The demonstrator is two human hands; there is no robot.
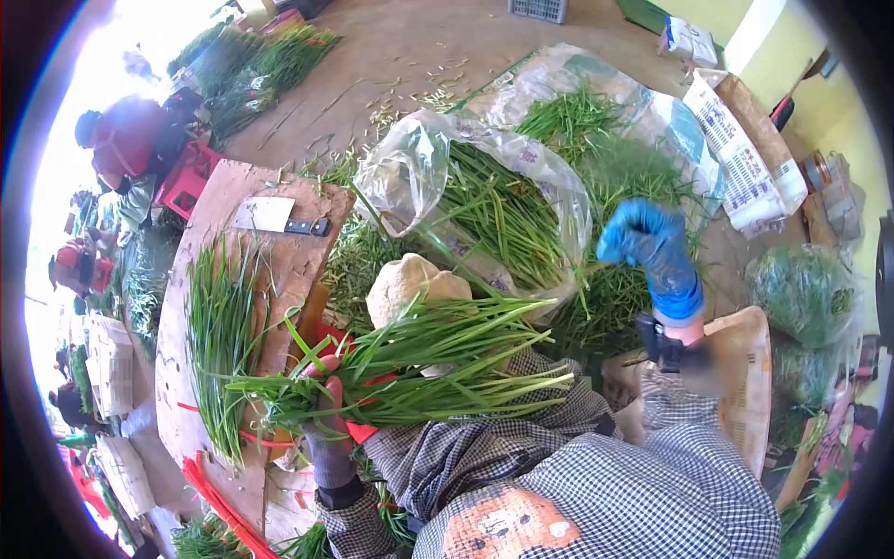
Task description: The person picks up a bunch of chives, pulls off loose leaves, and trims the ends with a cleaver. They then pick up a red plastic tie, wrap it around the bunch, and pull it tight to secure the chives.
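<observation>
My left hand (326,402), in a dark glove with fingertips showing, is closed around a bunch of long green chives (456,359). The pale stem ends point right across my lap. My blue-gloved right hand (647,244) is raised apart from the bunch, over the loose greens, fingers curled and slightly blurred. Whether a thin bit is pinched in it is hard to see. Left of the bunch, more chives (223,345) lie on a wooden board (177,373). At the board's far end rests a cleaver (265,215) with a dark handle.
An opened clear plastic bag (400,177) full of chives lies ahead. Loose greens (568,121) spread on plastic sheeting behind it. Red ties (219,503) hang at the board's near edge. A white woven sack (745,154) stands right. Another person (130,135) crouches at far left near a red crate (189,177).
</observation>
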